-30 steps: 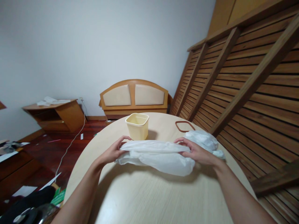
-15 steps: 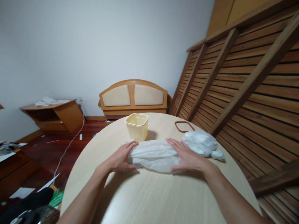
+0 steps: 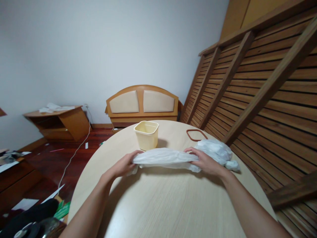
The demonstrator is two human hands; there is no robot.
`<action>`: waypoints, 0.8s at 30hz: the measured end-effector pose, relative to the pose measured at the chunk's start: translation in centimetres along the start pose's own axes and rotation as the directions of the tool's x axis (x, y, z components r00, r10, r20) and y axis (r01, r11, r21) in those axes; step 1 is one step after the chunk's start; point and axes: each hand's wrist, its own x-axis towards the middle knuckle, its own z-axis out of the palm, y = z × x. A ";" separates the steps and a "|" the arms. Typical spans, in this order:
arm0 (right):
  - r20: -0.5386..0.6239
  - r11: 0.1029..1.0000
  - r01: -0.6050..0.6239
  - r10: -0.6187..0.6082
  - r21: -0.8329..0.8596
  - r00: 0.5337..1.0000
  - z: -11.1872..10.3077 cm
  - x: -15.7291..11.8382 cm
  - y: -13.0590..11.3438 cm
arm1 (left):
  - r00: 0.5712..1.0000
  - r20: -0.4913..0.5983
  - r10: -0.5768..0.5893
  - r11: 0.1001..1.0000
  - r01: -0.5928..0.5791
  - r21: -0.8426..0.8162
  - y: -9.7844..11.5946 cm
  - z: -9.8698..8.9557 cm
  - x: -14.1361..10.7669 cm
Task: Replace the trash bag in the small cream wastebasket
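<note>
The left hand (image 3: 125,164) and right hand (image 3: 206,163) are partly closed, each gripping one end of the white plastic bag (image 3: 165,158) stretched between them. Half a second ago both palms were spread over it; now the fingers pinch its ends and it forms a longer, narrower band, so it looks more neatly gathered. Just beyond the left hand stands the pale yellow plastic tub (image 3: 148,137); just beyond the right lies the bunched plastic bundle (image 3: 214,150), with the brown rounded-square ring (image 3: 196,140) farther out.
</note>
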 end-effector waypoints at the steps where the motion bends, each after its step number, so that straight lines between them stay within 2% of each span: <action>1: -0.081 0.999 0.011 -0.006 0.052 0.997 -0.1 0.3 0.1 | 0.999 -0.052 0.008 0.996 -0.013 -0.087 0.3 -0.2 0.0; 4: -0.311 0.980 0.091 -0.032 0.176 0.950 -0.3 2.1 -0.1 | 0.964 -0.264 -0.029 0.943 -0.061 -0.328 0.9 -0.7 0.2; 6: -0.396 0.972 0.146 -0.063 0.185 0.916 -0.2 3.9 -0.7 | 0.909 -0.413 -0.062 0.892 -0.135 -0.432 1.0 -0.7 0.4; 7: -0.425 0.969 0.168 -0.077 0.181 0.902 -0.1 4.9 -1.2 | 0.866 -0.495 -0.077 0.873 -0.181 -0.453 0.9 -0.7 0.4; 9: -0.475 0.962 0.216 -0.113 0.169 0.873 0.2 7.1 -2.4 | 0.744 -0.661 -0.097 0.870 -0.260 -0.420 1.0 -0.5 0.6; 11: -0.512 0.953 0.261 -0.148 0.155 0.846 0.6 9.5 -3.8 | 0.576 -0.812 -0.090 0.903 -0.297 -0.311 1.2 -0.2 0.6; 13: -0.538 0.946 0.292 -0.175 0.138 0.824 1.1 12.0 -5.4 | 0.412 -0.909 -0.056 0.941 -0.284 -0.187 1.6 0.2 0.6; 14: -0.545 0.944 0.303 -0.187 0.131 0.817 1.5 13.2 -6.1 | 0.350 -0.936 -0.039 0.953 -0.267 -0.140 1.8 0.3 0.5; 16: -0.541 0.942 0.314 -0.206 0.115 0.816 2.4 15.4 -7.5 | 0.256 -0.966 -0.015 0.969 -0.234 -0.077 2.2 0.6 0.4; 18: -0.522 0.945 0.312 -0.219 0.097 0.824 3.5 17.2 -8.3 | 0.221 -0.975 -0.011 0.980 -0.193 -0.055 2.4 0.6 0.2; 19: -0.509 0.948 0.306 -0.222 0.086 0.832 4.1 17.9 -8.6 | 0.223 -0.975 -0.019 0.984 -0.166 -0.057 2.5 0.6 0.1; 22: -0.452 0.965 0.259 -0.212 0.044 0.867 5.7 19.3 -8.5 | 0.269 -0.961 -0.070 0.993 -0.077 -0.094 2.5 0.5 -0.1; 24: -0.403 0.974 0.227 -0.208 -0.002 0.891 6.6 19.5 -8.1 | 0.282 -0.954 -0.100 0.992 -0.042 -0.116 2.4 0.5 -0.1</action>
